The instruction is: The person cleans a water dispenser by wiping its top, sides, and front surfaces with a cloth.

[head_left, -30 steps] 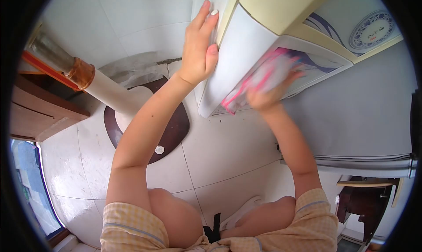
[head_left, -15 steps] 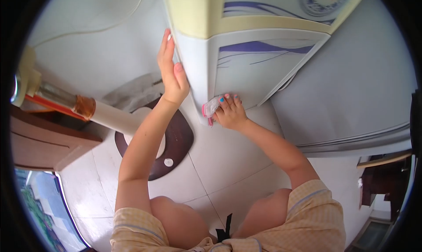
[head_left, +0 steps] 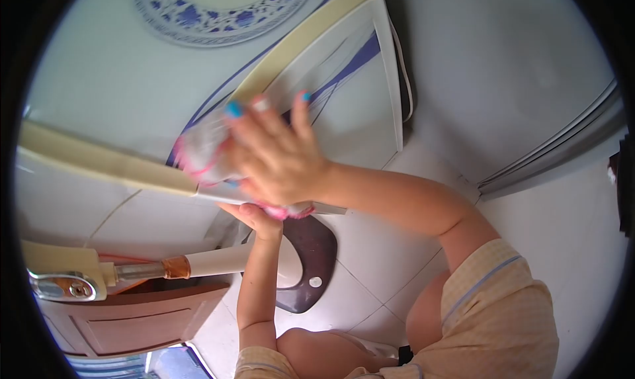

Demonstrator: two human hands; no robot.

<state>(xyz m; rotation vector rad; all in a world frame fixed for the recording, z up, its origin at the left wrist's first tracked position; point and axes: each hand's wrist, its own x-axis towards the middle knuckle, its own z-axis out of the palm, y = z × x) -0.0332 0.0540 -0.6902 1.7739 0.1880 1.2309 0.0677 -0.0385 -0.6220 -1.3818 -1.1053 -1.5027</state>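
My right hand (head_left: 281, 157), slightly blurred, presses a grey-white cloth (head_left: 206, 144) with pink edging against the front of a white cabinet (head_left: 360, 71) with cream trim. Its fingers, with some blue nails, spread over the cloth by the cream band near the corner. A pink-edged part of the cloth hangs below the palm. Just under it, my left hand (head_left: 263, 221) rests against the cabinet's side near the corner, thumb out and nothing seen in it. Its fingertips are partly hidden. A blue floral ring pattern decorates the cabinet's upper panel.
A white pole (head_left: 218, 260) rises from a dark brown base (head_left: 314, 247) on the tiled floor, left of my knees. A brown wooden cabinet (head_left: 142, 323) stands at lower left. A large grey appliance (head_left: 503, 68) is at right, with a white cable beside the white cabinet.
My right hand has moved the cloth from the lower front of the cabinet up to the cream band. The view has turned and risen, and my left hand now appears lower.
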